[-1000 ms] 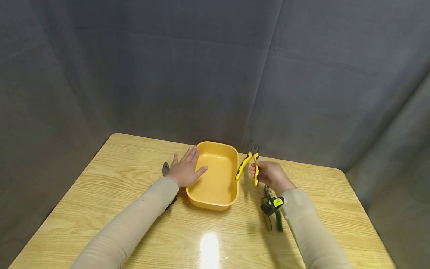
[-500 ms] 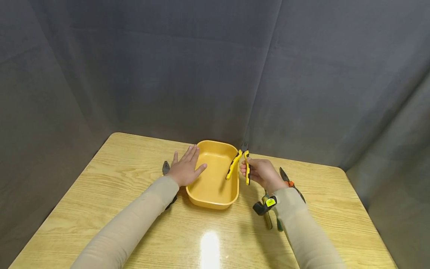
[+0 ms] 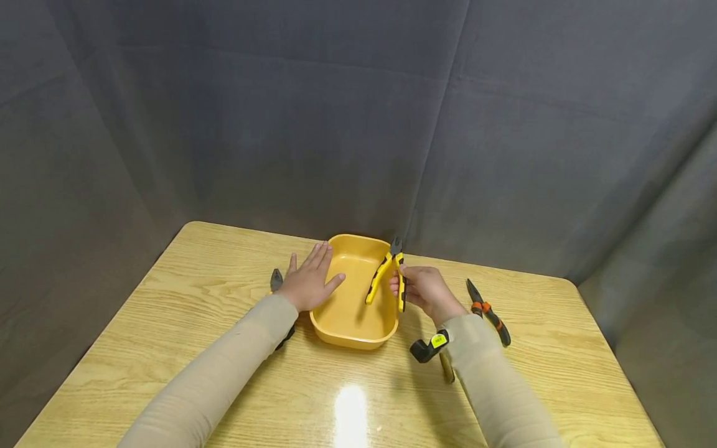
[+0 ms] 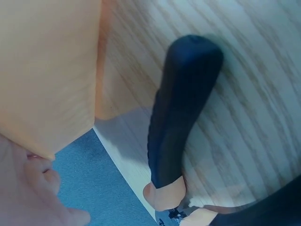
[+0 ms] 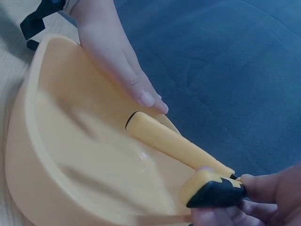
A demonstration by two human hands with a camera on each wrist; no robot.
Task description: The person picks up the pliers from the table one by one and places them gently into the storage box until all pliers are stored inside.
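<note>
A yellow tub point(image 3: 353, 292) stands on the wooden table. My left hand point(image 3: 308, 283) lies across its left rim with straight, spread fingers. Above the tub's right side, my right hand point(image 3: 428, 289) pinches one handle of yellow-and-black pliers point(image 3: 378, 279). These pliers are spread, head up, with the other handle hanging over the tub's inside. In the right wrist view, both yellow handles point(image 5: 174, 146) are over the tub. Beside the tub, partly covered by my left hand and forearm, lies another pair of pliers point(image 3: 276, 280); its black handle point(image 4: 183, 108) shows in the left wrist view.
Black-and-orange long-nose pliers point(image 3: 488, 312) lie on the table point(image 3: 560, 348) to the right. A further tool's handle point(image 3: 446, 368) pokes out beneath my right forearm, its rest hidden. A grey curtain point(image 3: 336, 137) hangs right behind the table's back edge.
My right hand has moved left with the yellow-and-black pliers, from beside the tub to over its right rim. The black-and-orange pliers have come into sight. My left hand stays put.
</note>
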